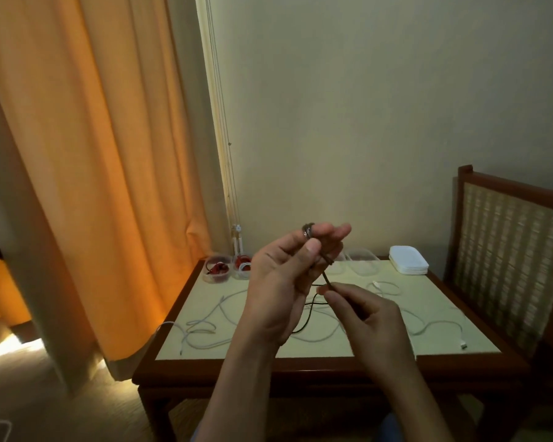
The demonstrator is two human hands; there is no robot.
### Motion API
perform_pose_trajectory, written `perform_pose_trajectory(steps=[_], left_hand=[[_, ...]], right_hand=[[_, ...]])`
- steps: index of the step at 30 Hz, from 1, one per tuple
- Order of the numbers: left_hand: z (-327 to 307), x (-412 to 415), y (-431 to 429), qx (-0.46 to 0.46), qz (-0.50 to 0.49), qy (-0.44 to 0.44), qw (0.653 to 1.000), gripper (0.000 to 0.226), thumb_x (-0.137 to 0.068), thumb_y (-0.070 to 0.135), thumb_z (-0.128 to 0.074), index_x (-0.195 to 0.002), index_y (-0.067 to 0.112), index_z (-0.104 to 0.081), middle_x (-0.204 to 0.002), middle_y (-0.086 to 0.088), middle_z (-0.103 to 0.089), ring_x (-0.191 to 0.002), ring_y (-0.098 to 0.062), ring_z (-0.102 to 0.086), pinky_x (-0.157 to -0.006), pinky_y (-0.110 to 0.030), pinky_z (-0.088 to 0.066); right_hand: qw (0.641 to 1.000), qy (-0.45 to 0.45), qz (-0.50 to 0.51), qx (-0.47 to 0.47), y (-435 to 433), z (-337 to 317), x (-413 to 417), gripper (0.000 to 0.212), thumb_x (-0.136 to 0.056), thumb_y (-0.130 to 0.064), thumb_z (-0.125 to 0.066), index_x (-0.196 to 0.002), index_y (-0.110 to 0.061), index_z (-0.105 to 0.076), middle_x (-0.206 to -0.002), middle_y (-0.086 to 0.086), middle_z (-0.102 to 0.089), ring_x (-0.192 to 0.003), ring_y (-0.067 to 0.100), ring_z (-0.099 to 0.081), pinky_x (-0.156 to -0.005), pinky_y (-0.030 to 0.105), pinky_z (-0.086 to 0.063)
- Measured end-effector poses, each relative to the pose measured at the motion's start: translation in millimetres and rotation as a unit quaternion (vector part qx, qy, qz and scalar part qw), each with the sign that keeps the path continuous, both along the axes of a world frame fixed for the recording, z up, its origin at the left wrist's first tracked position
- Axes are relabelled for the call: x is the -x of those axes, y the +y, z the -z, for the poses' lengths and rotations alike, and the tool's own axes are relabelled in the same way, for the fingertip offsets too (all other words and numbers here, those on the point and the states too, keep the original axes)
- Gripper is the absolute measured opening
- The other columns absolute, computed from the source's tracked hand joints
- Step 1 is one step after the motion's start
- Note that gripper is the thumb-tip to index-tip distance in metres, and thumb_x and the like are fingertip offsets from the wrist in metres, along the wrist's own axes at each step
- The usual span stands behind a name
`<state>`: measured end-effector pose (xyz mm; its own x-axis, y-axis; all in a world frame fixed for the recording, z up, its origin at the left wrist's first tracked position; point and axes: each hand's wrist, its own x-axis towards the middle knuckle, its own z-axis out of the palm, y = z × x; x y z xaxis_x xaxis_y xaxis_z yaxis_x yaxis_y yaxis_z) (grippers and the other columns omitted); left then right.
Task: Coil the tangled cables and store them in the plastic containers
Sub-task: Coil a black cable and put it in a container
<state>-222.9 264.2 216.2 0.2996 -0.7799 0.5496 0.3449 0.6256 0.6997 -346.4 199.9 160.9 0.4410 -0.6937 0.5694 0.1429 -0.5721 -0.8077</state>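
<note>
Left grip (288, 282) holds the dark cable (327, 278) wound on its fingers, right grip (364, 311) pinches the tail. Lose tension and those loops probably slide off.

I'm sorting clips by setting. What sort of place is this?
Probably a living room or hotel room rather than a workshop: floor-length orange curtains, a low wooden table and a cane-backed chair against a plain wall.
</note>
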Motion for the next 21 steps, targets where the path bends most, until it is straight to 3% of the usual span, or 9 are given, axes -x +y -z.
perform_pose_trajectory(steps=[2,7,14,17,21], left_hand=[[2.4,-0.5,0.0,-0.027,-0.066,-0.067,0.995,0.023,-0.098,0.002,-0.054,-0.117,0.001,-0.067,-0.122,-0.019,-0.073,-0.124,-0.031,-0.065,-0.112,-0.043,-0.048],[7.1,4.9,1.7,-0.062,-0.162,-0.176,0.969,0.029,-0.102,0.001,-0.053,-0.118,0.016,-0.072,-0.123,-0.004,-0.074,-0.125,-0.023,-0.065,-0.113,-0.051,-0.045],[-1.9,-8.4,0.9,-0.092,-0.210,-0.267,0.936,0.031,-0.101,0.006,-0.049,-0.117,0.016,-0.074,-0.120,0.005,-0.075,-0.126,-0.013,-0.063,-0.114,-0.050,-0.042],[-8.0,-11.7,2.4,-0.135,-0.190,-0.331,0.914,0.031,-0.102,0.002,-0.049,-0.113,0.015,-0.075,-0.114,0.007,-0.076,-0.121,-0.008,-0.063,-0.112,-0.043,-0.044],[-11.3,-8.2,5.9,-0.168,-0.160,-0.371,0.899,0.032,-0.099,-0.003,-0.048,-0.110,0.009,-0.076,-0.108,0.002,-0.077,-0.109,-0.004,-0.067,-0.094,-0.024,-0.047]], right_hand=[[0.997,0.032,0.041,0.065,7.9,1.0,7.1,0.018,-0.095,-0.018,-0.067,-0.101,-0.032,-0.076,-0.096,-0.022,-0.074,-0.096,-0.003,-0.068,-0.079,0.011,-0.050],[0.962,0.099,0.147,0.209,6.8,-7.1,25.0,0.015,-0.088,-0.016,-0.076,-0.100,-0.024,-0.078,-0.076,-0.019,-0.066,-0.081,-0.002,-0.064,-0.067,0.009,-0.045],[0.952,0.077,0.169,0.241,4.2,-27.6,50.8,0.016,-0.084,-0.011,-0.078,-0.096,-0.022,-0.077,-0.081,-0.017,-0.064,-0.081,0.002,-0.062,-0.067,0.007,-0.044],[0.948,0.065,0.167,0.262,1.3,-35.8,49.2,0.015,-0.085,-0.013,-0.078,-0.098,-0.021,-0.077,-0.085,-0.013,-0.063,-0.082,0.002,-0.062,-0.071,0.008,-0.045],[0.934,0.027,0.180,0.309,0.1,-48.7,46.0,0.015,-0.081,-0.018,-0.079,-0.096,-0.019,-0.079,-0.084,-0.010,-0.060,-0.076,0.001,-0.058,-0.067,0.012,-0.044]])
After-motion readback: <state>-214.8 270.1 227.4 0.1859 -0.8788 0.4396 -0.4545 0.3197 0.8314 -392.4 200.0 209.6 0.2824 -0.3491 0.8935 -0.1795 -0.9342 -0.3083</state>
